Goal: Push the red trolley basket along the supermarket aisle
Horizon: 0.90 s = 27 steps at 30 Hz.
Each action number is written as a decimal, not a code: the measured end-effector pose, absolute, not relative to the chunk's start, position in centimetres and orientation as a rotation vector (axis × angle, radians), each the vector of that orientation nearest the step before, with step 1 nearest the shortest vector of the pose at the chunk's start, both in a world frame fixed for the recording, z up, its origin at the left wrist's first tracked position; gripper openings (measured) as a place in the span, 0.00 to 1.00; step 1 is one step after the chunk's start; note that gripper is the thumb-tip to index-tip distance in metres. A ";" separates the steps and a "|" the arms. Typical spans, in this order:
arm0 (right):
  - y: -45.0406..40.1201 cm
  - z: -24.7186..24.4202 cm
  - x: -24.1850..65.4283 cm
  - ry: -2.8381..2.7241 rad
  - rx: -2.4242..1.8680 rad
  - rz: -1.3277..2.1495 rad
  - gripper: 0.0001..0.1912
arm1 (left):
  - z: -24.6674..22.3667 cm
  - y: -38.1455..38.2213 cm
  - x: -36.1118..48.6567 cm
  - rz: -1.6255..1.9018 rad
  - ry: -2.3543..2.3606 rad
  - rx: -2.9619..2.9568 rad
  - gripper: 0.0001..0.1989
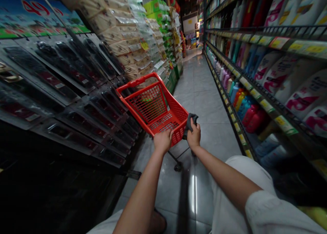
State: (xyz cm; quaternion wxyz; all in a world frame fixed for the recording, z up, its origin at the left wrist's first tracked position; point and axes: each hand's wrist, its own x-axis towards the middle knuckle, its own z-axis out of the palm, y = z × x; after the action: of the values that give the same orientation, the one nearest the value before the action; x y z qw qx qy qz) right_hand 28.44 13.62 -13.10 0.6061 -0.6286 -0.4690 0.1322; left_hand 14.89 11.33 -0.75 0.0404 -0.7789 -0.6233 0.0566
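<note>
A red plastic shopping cart (176,106) on dark wheels stands in the aisle in front of me, and its basket looks bare inside. My left hand (162,140) is closed over the near rim of the basket. In my right hand (194,135) is a dark grey cloth (190,123), bunched up and pressed against the basket's near right corner. Both forearms reach forward, and the fingertips of my left hand are hidden behind the rim.
Packaged belts (84,67) hang on the left rack, with stacked tissue packs (127,40) beyond. Shelves of bottles (281,74) line the right side, edged with price tags (265,104). The grey tiled floor (196,77) runs away down the aisle. My knee (247,169) is close at right.
</note>
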 end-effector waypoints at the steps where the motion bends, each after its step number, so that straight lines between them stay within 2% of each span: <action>1: 13.6 -13.3 28.4 -1.043 -1.483 0.318 0.39 | -0.7 11.5 15.4 0.172 -1.912 -2.389 0.26; 7: 9.5 -14.8 23.5 -1.351 -1.322 0.506 0.38 | -0.5 11.6 16.7 0.127 -1.928 -2.414 0.28; 10: 9.8 -14.4 23.7 -1.228 -1.302 0.568 0.38 | -0.1 11.4 16.1 0.141 -1.917 -2.442 0.28; 14: 12.2 -12.8 26.4 -0.932 -1.408 0.482 0.38 | 0.3 11.4 15.2 0.191 -1.928 -2.463 0.27; 21: 9.7 -11.1 25.5 -1.698 -1.320 0.333 0.36 | 0.0 11.6 14.4 0.170 -1.923 -2.510 0.28; 27: 12.2 -10.6 28.8 -1.464 -1.505 0.319 0.40 | -0.2 11.8 14.2 0.150 -1.916 -2.552 0.29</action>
State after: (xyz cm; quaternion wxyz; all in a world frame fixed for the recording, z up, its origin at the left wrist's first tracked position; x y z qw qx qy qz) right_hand 28.82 12.15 -10.60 0.4872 -0.6190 -0.6019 0.1312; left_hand 14.21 11.79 -0.17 -0.0266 -0.7985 -0.5995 0.0470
